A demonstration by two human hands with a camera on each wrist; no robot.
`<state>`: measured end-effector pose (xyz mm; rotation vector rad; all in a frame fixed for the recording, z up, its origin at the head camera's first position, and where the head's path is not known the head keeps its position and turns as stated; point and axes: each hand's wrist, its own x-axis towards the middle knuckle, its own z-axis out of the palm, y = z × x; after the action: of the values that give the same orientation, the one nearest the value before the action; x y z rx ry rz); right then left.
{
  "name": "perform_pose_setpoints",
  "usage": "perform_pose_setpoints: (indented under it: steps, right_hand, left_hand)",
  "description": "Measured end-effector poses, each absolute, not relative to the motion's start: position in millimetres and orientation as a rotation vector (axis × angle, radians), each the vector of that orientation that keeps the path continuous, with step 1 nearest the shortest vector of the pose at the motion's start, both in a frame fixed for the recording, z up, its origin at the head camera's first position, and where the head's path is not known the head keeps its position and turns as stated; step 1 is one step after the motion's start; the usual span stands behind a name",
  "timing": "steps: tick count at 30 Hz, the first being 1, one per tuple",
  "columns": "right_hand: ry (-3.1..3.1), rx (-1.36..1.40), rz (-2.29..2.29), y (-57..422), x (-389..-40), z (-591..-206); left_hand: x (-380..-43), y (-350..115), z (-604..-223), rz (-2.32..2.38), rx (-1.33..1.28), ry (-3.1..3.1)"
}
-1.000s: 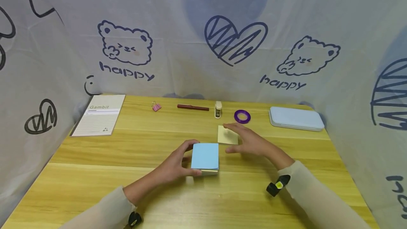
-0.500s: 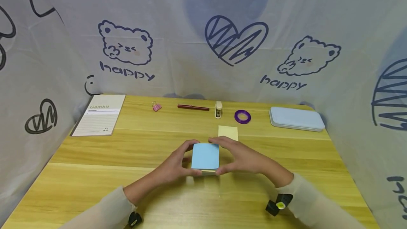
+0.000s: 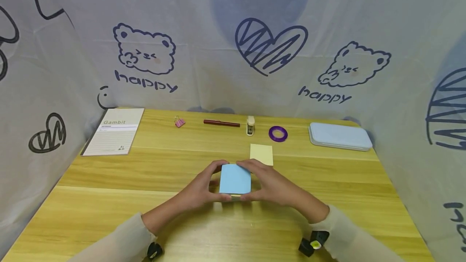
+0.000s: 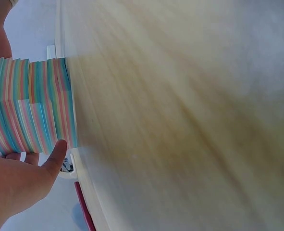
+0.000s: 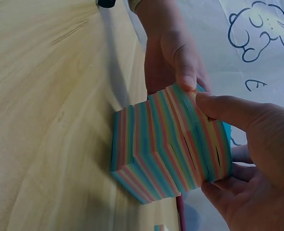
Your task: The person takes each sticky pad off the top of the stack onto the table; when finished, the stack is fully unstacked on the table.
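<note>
In the head view a tall stack of sticky notes (image 3: pixel 235 179) with a blue sheet on top stands at the middle of the table. My left hand (image 3: pixel 194 189) grips its left side, thumb at the near edge and fingers around the back. On the other side my right hand (image 3: pixel 274 183) holds it the same way, its thumb close to the left thumb. Both wrist views show the stack's striped sides (image 4: pixel 33 106) in blue, pink, yellow and orange, with layers slightly uneven. Just behind the right fingers lies a pale yellow sticky pad (image 3: pixel 262 153).
Along the back of the wooden table (image 3: pixel 174 221) are a Gambit notepad (image 3: pixel 114 132), a pink binder clip (image 3: pixel 179 122), a dark red pen (image 3: pixel 221 123), a small white bottle (image 3: pixel 250 126), a purple tape roll (image 3: pixel 278 134) and a pale blue case (image 3: pixel 340 136). Printed cloth hangs behind.
My right hand has come left and nearer from over the yellow pad and now grips the stack's right side. The left hand keeps its grip, and the stack stays in place.
</note>
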<state>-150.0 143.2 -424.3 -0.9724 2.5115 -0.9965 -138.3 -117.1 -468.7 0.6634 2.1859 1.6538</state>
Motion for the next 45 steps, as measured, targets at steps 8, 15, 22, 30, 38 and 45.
perform_pose_setpoints:
  steps: [8,15,22,30,38,45]
  right_hand:
    - [2.518,-0.999,-1.015,144,-150,-426]
    - [2.518,-1.006,-1.015,148,-154,-425]
    - [2.525,-0.985,-0.998,164,-157,-422]
    - [2.532,-0.855,-1.038,197,-171,-423]
    - [2.514,-0.723,-1.126,245,-204,-445]
    - [2.618,-0.589,-1.005,278,-228,-465]
  left_hand:
    - [-138,-117,-468,1.640,0.651,2.196]
    - [-137,-117,-467,1.623,0.641,2.202]
    - [-136,-117,-466,1.613,0.643,2.214]
    - [-136,-116,-466,1.621,0.647,2.220]
    - [-136,-117,-467,1.611,0.644,2.227]
    - [-137,-117,-467,1.619,0.642,2.210]
